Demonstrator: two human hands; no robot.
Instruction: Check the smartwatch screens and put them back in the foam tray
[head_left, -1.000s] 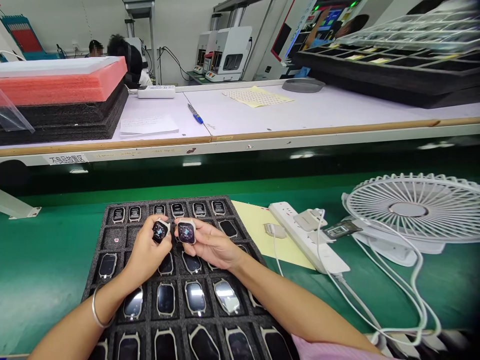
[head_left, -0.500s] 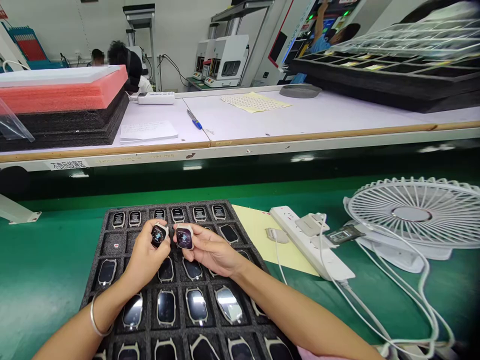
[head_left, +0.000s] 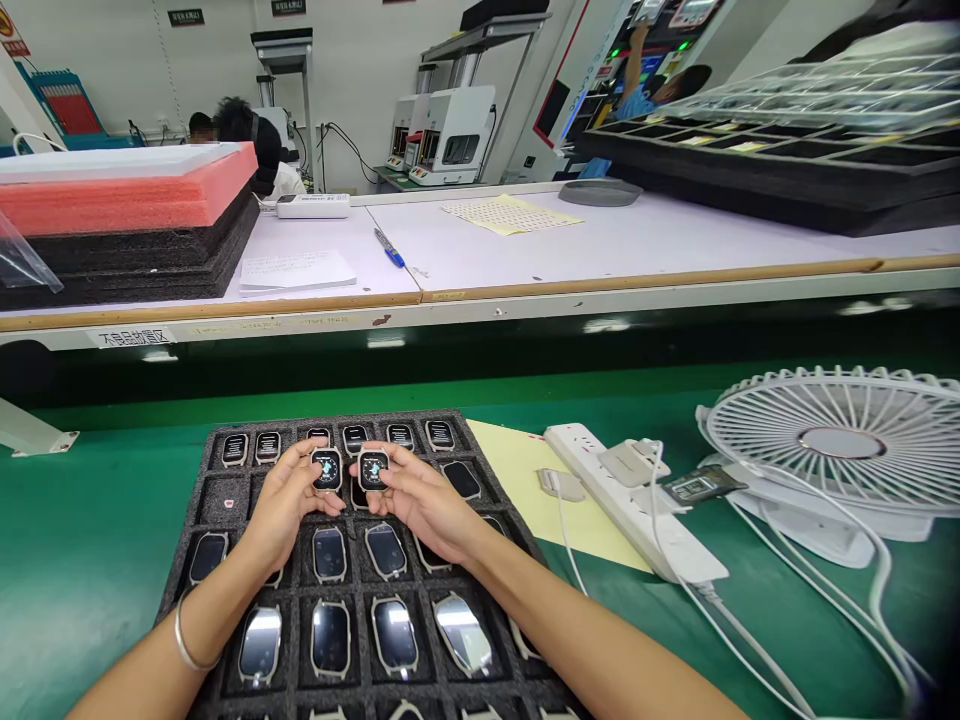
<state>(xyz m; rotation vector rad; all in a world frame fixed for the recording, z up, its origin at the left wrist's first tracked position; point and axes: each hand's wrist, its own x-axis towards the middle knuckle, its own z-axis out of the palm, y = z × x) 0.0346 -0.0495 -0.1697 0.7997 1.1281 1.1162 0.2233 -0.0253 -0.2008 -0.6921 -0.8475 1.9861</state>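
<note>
My left hand (head_left: 289, 500) holds a smartwatch body (head_left: 326, 466) by its edges, its dark screen lit with a coloured watch face. Close beside it, a second lit smartwatch body (head_left: 373, 467) is pinched between the thumb and fingers of my right hand (head_left: 427, 500). Neither has a strap. Both hands are above a black foam tray (head_left: 217, 485) whose compartments hold several more watch bodies, such as a dark-screened one (head_left: 331, 637) lower down. In the top row, some screens (head_left: 440, 433) show white text. My hands and forearms hide parts of the tray.
Right of the tray, a white power strip (head_left: 637, 510) and a charging puck (head_left: 561, 485) lie on yellow paper (head_left: 517, 480). A white fan (head_left: 840, 440) and loose cables are farther right. Across the back runs a shelf (head_left: 480, 260) with foam stacks. People are in the background.
Both watch bodies have turned to face me more squarely, side by side. The fingers of my left hand have spread and shifted round its watch. The view has tipped slightly upward.
</note>
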